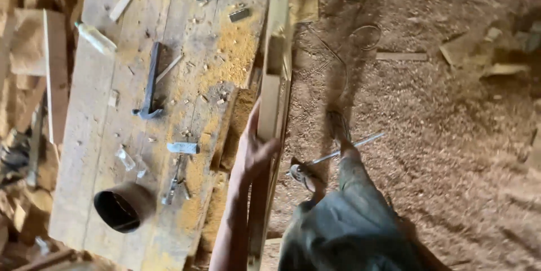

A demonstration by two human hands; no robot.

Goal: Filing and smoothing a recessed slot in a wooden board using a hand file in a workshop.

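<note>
My left hand (253,152) grips a long, narrow wooden frame piece (276,40) that stands on edge along the right side of a worn plank workbench (90,135). The fingers lie against its left face and the thumb hooks over its top edge. The piece runs from the far end of the bench down toward me, past my forearm. My right hand is out of view. My legs in grey trousers (349,226) and my two feet (338,125) stand on the floor just right of the piece.
On the bench lie a claw hammer (149,85), a small metal-headed tool (181,148), a dark open cylinder (121,209), a white handle (96,38), a wood strip (123,1) and sawdust piles (234,51). A thin metal rod (352,144) and wood scraps (401,56) lie on the shavings-covered floor.
</note>
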